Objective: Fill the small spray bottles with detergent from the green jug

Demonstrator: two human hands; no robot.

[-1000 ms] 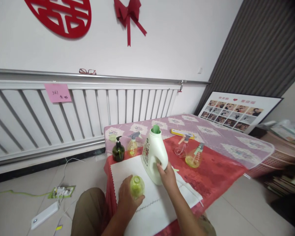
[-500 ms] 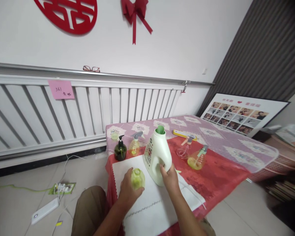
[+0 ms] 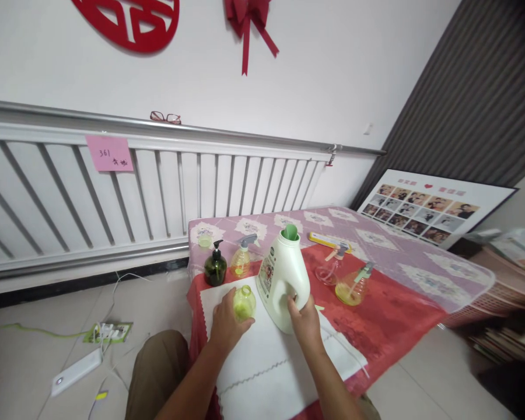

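Observation:
My left hand (image 3: 226, 319) is wrapped round a small yellow-green bottle (image 3: 245, 304) with an open neck, held over the white cloth (image 3: 254, 364). My right hand (image 3: 305, 322) grips the handle of a large pale green detergent jug (image 3: 284, 274). The jug's cap is off, and a green spout shows in its mouth. It leans slightly left, its bottom at the cloth. Behind my left hand stand a dark green pump bottle (image 3: 214, 269) and a clear spray bottle (image 3: 241, 261) with a grey head.
Right of the jug, a pinkish spray bottle (image 3: 328, 269) and one holding yellow liquid (image 3: 351, 289) stand on red cloth (image 3: 394, 309). A yellow-and-white box (image 3: 330, 241) lies behind them. A radiator (image 3: 227, 181) runs along the wall. Cables and a power strip (image 3: 109, 332) lie on the floor.
My left hand has raised the small bottle slightly, and its neck shows more upright. The jug stays in my right hand, hardly moved. The camera view has shifted a little.

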